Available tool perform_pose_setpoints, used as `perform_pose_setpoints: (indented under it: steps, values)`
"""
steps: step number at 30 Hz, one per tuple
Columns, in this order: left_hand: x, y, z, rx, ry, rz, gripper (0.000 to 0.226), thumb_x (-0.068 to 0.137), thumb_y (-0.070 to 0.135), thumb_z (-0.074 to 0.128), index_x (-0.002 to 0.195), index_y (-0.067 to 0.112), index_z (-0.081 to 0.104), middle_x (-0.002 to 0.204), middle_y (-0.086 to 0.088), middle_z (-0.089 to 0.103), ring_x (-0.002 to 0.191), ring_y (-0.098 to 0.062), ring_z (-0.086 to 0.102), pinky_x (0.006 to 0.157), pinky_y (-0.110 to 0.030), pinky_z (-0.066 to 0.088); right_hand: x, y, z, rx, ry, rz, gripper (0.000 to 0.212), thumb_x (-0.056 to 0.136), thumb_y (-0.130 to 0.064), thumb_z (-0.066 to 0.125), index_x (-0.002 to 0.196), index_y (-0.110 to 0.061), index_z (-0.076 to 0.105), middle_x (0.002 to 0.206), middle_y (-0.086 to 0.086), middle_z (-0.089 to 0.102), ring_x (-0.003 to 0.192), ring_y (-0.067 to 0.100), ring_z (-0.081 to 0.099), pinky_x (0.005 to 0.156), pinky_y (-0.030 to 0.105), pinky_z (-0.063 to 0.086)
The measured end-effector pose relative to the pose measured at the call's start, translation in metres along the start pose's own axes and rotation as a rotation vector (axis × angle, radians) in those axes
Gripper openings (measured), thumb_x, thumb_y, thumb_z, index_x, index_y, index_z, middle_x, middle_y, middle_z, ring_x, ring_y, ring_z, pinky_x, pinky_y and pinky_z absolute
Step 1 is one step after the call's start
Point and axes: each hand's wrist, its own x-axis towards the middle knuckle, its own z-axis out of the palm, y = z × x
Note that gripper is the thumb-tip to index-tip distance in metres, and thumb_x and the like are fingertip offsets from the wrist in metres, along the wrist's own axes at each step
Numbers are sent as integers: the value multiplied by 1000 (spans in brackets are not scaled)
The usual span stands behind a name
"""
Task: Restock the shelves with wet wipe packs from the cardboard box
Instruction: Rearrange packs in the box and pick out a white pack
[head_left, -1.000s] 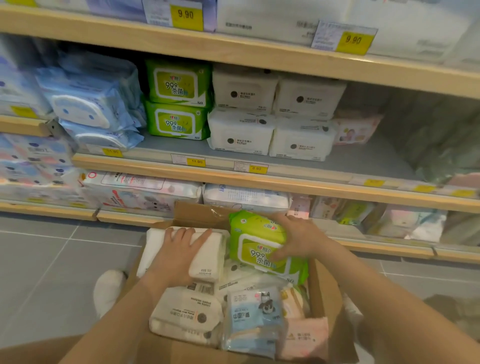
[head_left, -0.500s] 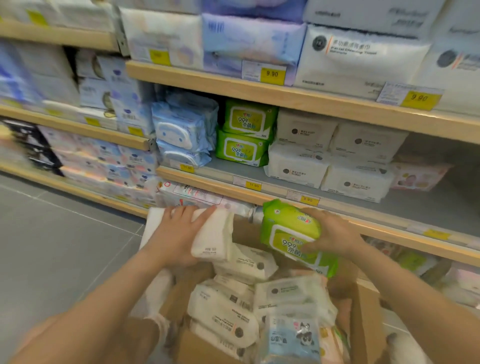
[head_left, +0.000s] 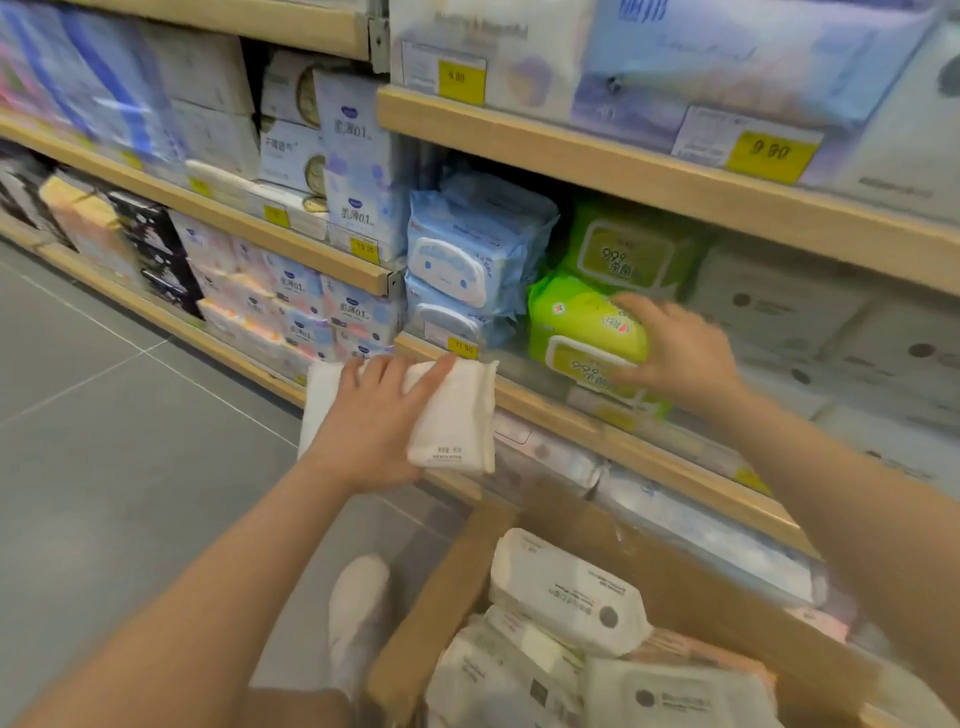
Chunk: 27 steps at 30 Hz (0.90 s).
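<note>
My left hand (head_left: 371, 421) grips a white wet wipe pack (head_left: 454, 415) just in front of the wooden edge of the middle shelf (head_left: 550, 410), below the blue packs (head_left: 467, 260). My right hand (head_left: 675, 348) holds a green wet wipe pack (head_left: 576, 332) at that shelf, in front of the green packs (head_left: 628, 249) stacked there. The cardboard box (head_left: 452, 566) sits on the floor at the lower right, with several white packs (head_left: 566, 592) inside.
Blurred white packs (head_left: 831, 322) fill the shelf to the right of the green ones. The left shelf bay (head_left: 270, 228) holds tissue packs. A white shoe (head_left: 358, 597) stands beside the box on the grey tiled floor (head_left: 104, 415).
Both hands lifted their packs out of the box and up to the middle shelf. The green pack went from above the box to the green stack. The view swung left and closer.
</note>
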Motion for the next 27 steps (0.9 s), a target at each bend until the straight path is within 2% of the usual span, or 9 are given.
perform_pose_setpoints:
  steps: [4,7,9,11,15,18,22,25,27]
  values:
    - [15,-5,5,-33,-2,-53,118,54,61,67,146,30,1,128,-12,38,120,-34,34,105,-55,21,50,1,19,124,-99,38,96,60,-54,78,137,-46,21,140,5,45,124,32,46,98,53,41]
    - [21,-5,11,-39,-14,-68,119,54,61,69,147,30,0,129,-12,37,120,-34,34,106,-54,20,71,2,39,214,-222,4,104,44,-67,71,135,-47,24,144,7,42,127,33,43,101,55,37]
    - [24,-4,19,-39,-21,-66,119,54,62,68,147,30,2,127,-13,40,118,-36,38,106,-56,23,76,1,53,206,-278,-14,104,50,-64,76,139,-41,28,146,7,41,129,33,42,104,54,35]
    - [24,-3,25,-33,-34,-46,119,53,63,68,147,30,2,126,-13,42,116,-36,40,104,-57,25,81,-1,64,178,-260,-12,98,61,-56,78,143,-36,29,147,7,39,131,32,39,106,54,32]
    - [20,-3,32,-57,-52,-19,116,54,68,63,147,31,3,126,-13,43,117,-35,41,104,-61,25,81,-14,69,44,-175,-5,98,65,-67,69,145,-30,25,146,7,39,129,32,41,105,48,35]
    - [18,-2,30,-72,-46,-27,114,53,69,57,146,31,2,126,-12,43,117,-35,42,103,-60,27,77,-22,72,-26,-126,-22,99,66,-69,66,147,-36,20,145,7,42,126,32,44,101,46,37]
    - [19,-1,28,-66,-46,-16,114,54,68,58,145,32,0,126,-13,43,116,-35,41,103,-59,26,77,-22,74,24,-111,-30,93,65,-66,68,144,-43,25,144,3,45,126,31,44,102,46,37]
    - [22,0,28,-66,-67,-21,114,57,67,60,143,34,-8,129,-11,39,121,-33,36,106,-57,22,78,-22,75,36,-185,-15,95,68,-68,65,146,-43,17,149,5,38,131,32,39,106,49,33]
    - [25,3,26,-70,-98,-20,114,58,67,59,142,35,-12,131,-11,35,122,-33,33,106,-55,20,75,-24,69,20,-245,-7,94,73,-68,61,148,-42,11,154,7,27,138,33,28,113,51,22]
